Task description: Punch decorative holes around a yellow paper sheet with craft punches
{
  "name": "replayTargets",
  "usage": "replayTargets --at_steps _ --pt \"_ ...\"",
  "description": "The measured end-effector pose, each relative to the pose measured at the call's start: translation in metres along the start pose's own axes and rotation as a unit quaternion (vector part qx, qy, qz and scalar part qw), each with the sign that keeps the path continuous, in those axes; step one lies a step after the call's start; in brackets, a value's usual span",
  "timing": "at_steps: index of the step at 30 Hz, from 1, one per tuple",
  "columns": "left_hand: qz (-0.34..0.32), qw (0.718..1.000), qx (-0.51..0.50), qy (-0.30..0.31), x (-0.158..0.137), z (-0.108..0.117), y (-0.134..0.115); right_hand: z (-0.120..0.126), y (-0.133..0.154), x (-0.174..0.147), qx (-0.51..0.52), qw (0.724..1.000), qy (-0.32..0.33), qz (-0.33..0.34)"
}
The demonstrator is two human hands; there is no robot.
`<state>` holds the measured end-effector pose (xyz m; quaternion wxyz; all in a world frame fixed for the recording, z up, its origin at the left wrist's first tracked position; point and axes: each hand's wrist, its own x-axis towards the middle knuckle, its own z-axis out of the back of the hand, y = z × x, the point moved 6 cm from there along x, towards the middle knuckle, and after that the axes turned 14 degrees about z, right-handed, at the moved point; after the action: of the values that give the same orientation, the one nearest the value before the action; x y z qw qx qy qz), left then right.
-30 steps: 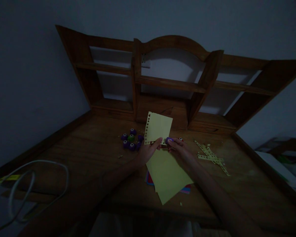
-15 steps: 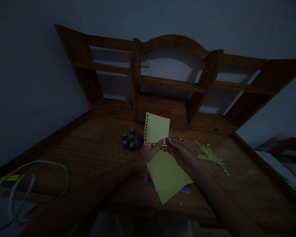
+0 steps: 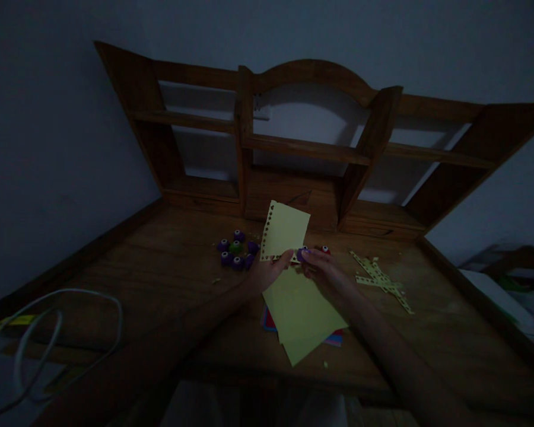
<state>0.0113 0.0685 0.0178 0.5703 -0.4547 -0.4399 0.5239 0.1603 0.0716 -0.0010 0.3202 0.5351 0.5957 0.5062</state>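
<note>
Nearest me, pale yellow sheets (image 3: 303,314) lie on the bench (image 3: 445,314), hiding all but the edges of some coloured sheets (image 3: 336,338). Beyond, my left hand (image 3: 267,275) pinches the punched sheet (image 3: 287,229) by its lower edge. My right hand (image 3: 324,268) grips a purple punch (image 3: 300,255) at that edge, covering much of it; I can't make out its slot. Past my knuckles, a red punch (image 3: 325,249) shows only partly.
</note>
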Motion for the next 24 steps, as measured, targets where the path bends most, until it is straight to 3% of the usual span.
replayTargets --at_steps 9,16,24 --pt "0.01 1.0 -0.013 -0.006 0.001 -0.001 0.005 0.003 -0.005 0.001 0.018 1.0 0.003 -0.021" --pt "0.042 0.999 -0.025 -0.015 0.005 0.001 0.015 0.005 -0.002 0.003 0.024 1.0 -0.011 0.011" --pt "0.011 1.0 -0.015 0.017 0.006 -0.002 0.012 0.01 0.001 0.002 -0.009 1.0 -0.005 -0.01"
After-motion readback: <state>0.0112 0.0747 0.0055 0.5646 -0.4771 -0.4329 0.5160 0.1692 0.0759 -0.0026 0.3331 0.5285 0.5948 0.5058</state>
